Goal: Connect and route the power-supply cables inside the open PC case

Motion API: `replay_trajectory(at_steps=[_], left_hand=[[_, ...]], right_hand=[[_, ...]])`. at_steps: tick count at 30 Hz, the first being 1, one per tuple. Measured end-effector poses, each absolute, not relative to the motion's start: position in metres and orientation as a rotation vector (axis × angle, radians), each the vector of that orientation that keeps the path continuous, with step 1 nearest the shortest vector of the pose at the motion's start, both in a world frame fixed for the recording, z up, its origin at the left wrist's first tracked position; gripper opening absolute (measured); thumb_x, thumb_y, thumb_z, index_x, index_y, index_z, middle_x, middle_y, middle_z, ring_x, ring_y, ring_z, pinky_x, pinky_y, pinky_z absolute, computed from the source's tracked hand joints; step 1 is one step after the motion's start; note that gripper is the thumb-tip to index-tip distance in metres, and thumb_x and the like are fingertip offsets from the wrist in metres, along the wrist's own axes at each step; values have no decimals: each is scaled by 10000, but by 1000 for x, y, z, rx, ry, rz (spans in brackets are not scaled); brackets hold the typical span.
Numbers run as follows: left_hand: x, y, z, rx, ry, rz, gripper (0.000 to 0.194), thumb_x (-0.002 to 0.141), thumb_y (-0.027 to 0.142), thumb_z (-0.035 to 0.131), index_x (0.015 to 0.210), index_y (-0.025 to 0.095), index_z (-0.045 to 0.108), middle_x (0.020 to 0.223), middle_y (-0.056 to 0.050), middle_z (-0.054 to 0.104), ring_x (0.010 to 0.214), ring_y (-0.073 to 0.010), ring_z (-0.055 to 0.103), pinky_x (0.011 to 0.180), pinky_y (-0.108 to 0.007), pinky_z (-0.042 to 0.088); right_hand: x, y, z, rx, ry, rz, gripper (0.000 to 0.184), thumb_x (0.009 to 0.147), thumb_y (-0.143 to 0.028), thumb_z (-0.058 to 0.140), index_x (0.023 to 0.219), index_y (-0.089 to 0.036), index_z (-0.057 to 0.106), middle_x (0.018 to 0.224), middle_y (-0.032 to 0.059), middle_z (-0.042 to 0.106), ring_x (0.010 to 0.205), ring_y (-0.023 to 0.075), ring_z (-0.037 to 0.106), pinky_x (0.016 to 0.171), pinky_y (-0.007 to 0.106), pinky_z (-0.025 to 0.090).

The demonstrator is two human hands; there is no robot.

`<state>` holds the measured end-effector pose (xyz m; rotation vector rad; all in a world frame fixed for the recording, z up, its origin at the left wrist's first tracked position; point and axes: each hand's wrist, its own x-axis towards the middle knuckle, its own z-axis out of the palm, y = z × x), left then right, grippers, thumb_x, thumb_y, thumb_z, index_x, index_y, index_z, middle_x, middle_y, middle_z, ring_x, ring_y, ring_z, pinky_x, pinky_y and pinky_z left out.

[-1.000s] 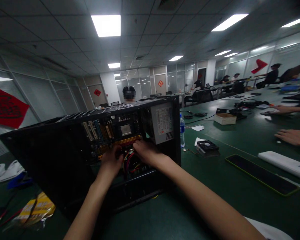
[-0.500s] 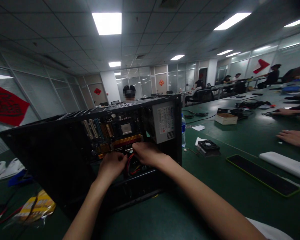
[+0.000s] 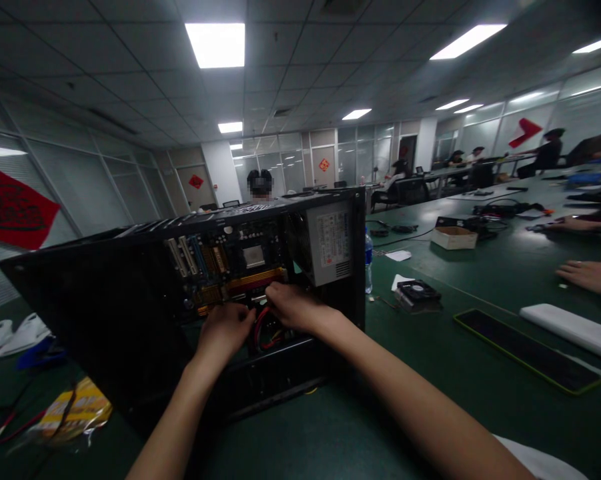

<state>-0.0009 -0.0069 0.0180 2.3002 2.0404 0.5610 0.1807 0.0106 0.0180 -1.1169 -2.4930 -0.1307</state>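
An open black computer case (image 3: 105,320) lies on its side edge in front of me, its inside facing me. Within it are a motherboard (image 3: 220,257) with slots and a silvery square chip, and a grey power supply (image 3: 330,243) at the upper right. My left hand (image 3: 227,327) is at the board's lower edge with fingers closed in a pinch; what they hold is hidden. Close beside it, my right hand (image 3: 290,305) has its fingers curled at the memory slots (image 3: 255,280), their tips partly hidden. Red and black cables (image 3: 263,330) hang between and below both hands.
On the green table (image 3: 405,373) to the right are a CPU cooler with fan (image 3: 417,293), a cardboard box (image 3: 453,237), a bottle (image 3: 368,260), a dark flat panel (image 3: 525,350) and a white bar (image 3: 570,327). Another person's hand (image 3: 590,275) rests at right. A yellow packet (image 3: 77,410) lies left.
Both hands stay at almost the same place in the case. The view shifts very slightly; nothing else has visibly moved.
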Motion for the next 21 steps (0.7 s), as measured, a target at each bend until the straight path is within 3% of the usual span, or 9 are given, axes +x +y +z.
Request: replay_trajectory(at_steps=[6,21], left_hand=[[-1,-6,17,2340,1993,567,350,908,384,473,774,186,729,782,-68,730,721,-168,633,606,-251,320],[2,-13,22,2392,2164,509,402,936,432,413,845,197,727,842,-87,739,804,-205,666,619,-271,349]], right_hand=[[180,9,19,-1106,-2502,-77,124,869,-120,507,987,-151,534,1104,94,557,875,170,573,664,273,375],[179,11,16,-1080,-2531,-79,103,890,-158,472,975,-143,529,972,111,653,869,198,621,661,275,365]])
